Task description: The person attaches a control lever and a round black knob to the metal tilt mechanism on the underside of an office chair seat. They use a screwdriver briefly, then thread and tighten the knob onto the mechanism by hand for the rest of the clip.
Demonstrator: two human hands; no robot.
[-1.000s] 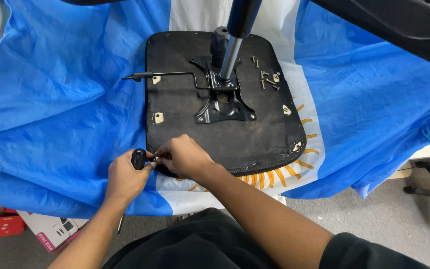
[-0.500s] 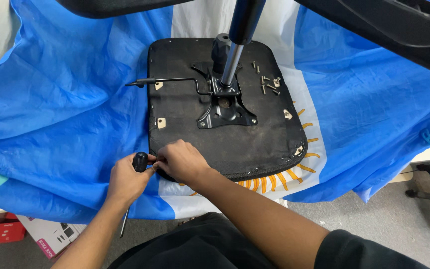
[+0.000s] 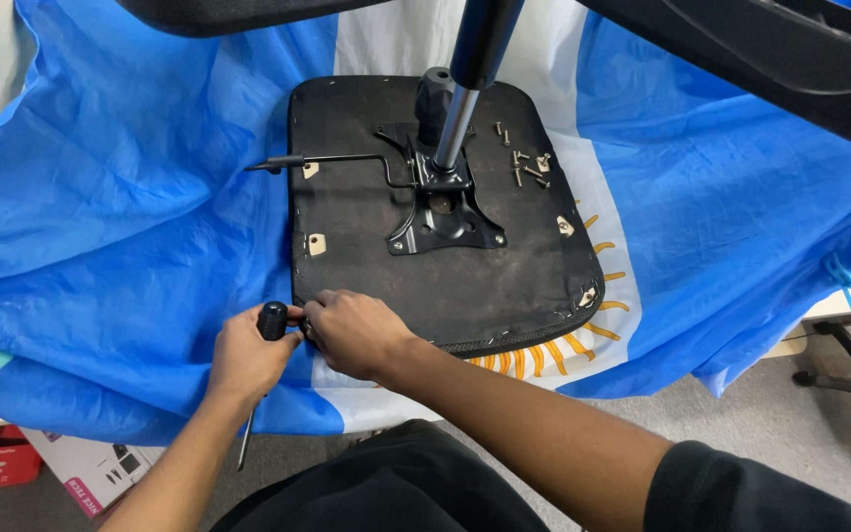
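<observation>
We see an upturned black office-chair seat pan (image 3: 376, 212) lying flat on a blue and white cloth with a yellow sun emblem (image 3: 110, 227), which drapes over the counter. At the pan's near left corner our left hand (image 3: 248, 357) is clenched around the round black handle of a screwdriver (image 3: 272, 320), whose thin metal shaft shows below the wrist, pointing down past the edge of the cloth. Our right hand (image 3: 357, 333) rests just beside it, fingers curled against the pan's rim at the same corner; whether they pinch anything there we cannot tell.

Bolted to the middle of the pan is a black metal tilt mechanism plate (image 3: 443, 212), from which a shiny steel gas-lift column (image 3: 457, 128) rises toward the camera. A thin black adjustment lever (image 3: 332, 160) runs from the plate out past the pan's left edge. A small cluster of loose silver screws (image 3: 524, 169) lies on the pan to the right of the column. Small pale metal brackets (image 3: 316, 243) sit near the pan's corners. Below the counter's edge, on the floor at left, lies a white and pink cardboard box (image 3: 86, 471).
</observation>
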